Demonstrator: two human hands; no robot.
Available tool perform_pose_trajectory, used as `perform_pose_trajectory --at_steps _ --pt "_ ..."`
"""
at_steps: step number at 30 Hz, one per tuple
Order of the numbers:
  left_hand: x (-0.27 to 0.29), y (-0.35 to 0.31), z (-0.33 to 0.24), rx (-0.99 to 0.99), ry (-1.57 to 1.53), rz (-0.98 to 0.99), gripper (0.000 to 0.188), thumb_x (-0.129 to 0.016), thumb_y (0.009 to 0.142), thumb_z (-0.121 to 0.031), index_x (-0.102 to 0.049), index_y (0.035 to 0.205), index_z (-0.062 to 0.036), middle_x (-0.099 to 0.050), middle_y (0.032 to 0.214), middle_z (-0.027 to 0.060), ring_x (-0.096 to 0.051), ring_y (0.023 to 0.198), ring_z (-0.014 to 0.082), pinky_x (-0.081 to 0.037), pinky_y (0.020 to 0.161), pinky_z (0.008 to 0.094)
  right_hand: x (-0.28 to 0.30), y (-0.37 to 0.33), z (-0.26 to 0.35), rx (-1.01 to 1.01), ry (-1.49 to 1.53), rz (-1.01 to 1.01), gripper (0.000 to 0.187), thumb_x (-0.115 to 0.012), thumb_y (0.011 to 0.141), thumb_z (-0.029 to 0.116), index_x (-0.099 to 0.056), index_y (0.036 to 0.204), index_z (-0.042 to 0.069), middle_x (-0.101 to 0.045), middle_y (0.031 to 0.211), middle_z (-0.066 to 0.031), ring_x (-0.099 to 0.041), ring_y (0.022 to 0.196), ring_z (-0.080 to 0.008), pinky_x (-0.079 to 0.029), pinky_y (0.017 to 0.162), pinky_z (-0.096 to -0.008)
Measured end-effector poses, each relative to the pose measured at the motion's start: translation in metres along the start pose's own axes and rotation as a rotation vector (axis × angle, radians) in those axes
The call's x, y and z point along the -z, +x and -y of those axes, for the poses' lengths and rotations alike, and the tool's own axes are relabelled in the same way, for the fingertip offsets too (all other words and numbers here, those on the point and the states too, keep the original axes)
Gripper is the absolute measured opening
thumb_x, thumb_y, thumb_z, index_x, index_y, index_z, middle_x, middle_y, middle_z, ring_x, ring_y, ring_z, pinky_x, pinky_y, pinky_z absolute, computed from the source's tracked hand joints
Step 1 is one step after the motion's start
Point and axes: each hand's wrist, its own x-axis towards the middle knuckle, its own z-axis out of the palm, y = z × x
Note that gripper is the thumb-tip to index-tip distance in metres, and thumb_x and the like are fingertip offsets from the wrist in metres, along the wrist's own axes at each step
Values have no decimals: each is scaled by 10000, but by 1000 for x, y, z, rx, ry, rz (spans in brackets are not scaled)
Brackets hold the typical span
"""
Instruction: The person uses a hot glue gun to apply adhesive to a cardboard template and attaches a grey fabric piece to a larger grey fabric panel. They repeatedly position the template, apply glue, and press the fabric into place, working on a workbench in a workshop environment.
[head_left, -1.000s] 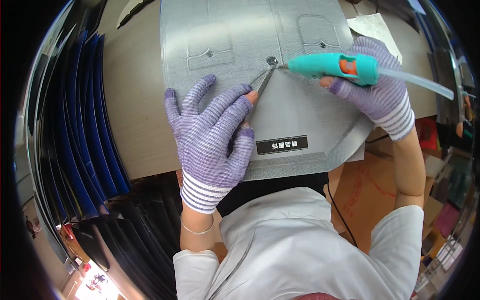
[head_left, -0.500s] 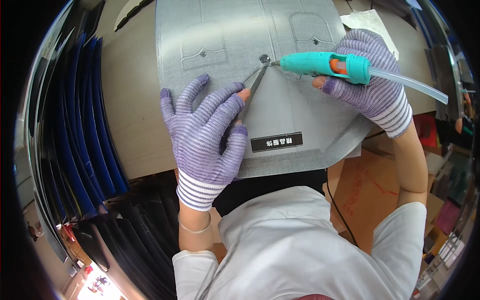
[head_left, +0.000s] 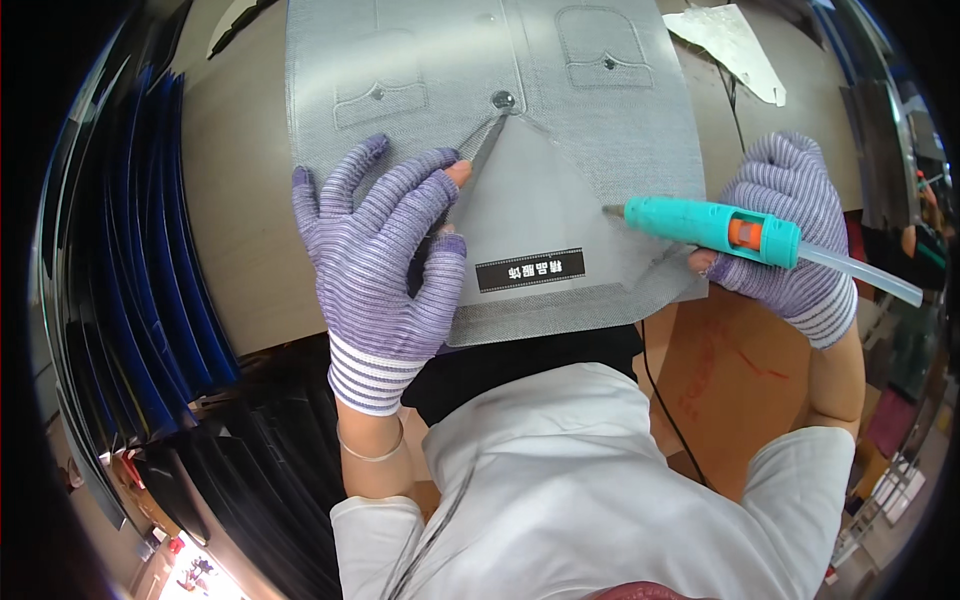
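My right hand [head_left: 790, 230], in a purple-striped glove, is closed round a teal hot glue gun [head_left: 680, 220]. Its nozzle points left, close over the right side of a grey sheet [head_left: 640, 130] printed like a denim jacket. From the gun's back end sticks a clear glue stick [head_left: 870, 275]. My left hand [head_left: 390, 250], gloved alike, lies with spread fingers on the sheet's left part. Its bare index tip rests by the left slanted edge of the pale triangular panel [head_left: 545, 205]. A round dark button [head_left: 503, 101] sits at the panel's peak, and a black label [head_left: 530, 269] lies lower down.
A row of blue folded sheets [head_left: 165, 250] stands left of the table [head_left: 235, 200], with black ones [head_left: 260, 480] below. Scrap white paper [head_left: 735, 50] lies at the far right. A cardboard box [head_left: 720, 370] and a dark cable [head_left: 668, 420] are below the table's right side.
The glue gun has moved right and toward me, away from the button. The sheet and my left hand have shifted slightly left in view.
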Motion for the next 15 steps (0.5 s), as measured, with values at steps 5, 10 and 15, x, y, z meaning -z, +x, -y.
perform_pose_trajectory --at_steps 5,10,15 --pt "-1 1 3 -15 3 -2 383 -648 772 -142 -717 1147 -178 -696 1181 10 -505 1270 368 -113 1175 608 -8 24 -10 114 60 -230 507 -801 654 551 -688 779 72 -641 782 -62 -594 885 -310 -448 899 -426" --pt "1 -2 1 -18 25 6 370 -615 791 -109 -712 1148 -126 -693 1201 36 -502 1286 353 -135 1183 569 0 20 -13 173 -26 -136 497 -827 627 525 -690 782 73 -628 776 -77 -592 878 -322 -449 894 -435" --pt "-2 -1 7 -52 3 -35 392 -647 770 -143 -712 1156 -170 -692 1197 10 -513 1268 359 -129 1174 599 -10 -16 -26 -46 158 91 542 -817 672 570 -706 850 71 -638 802 -69 -610 868 -304 -440 954 -431"
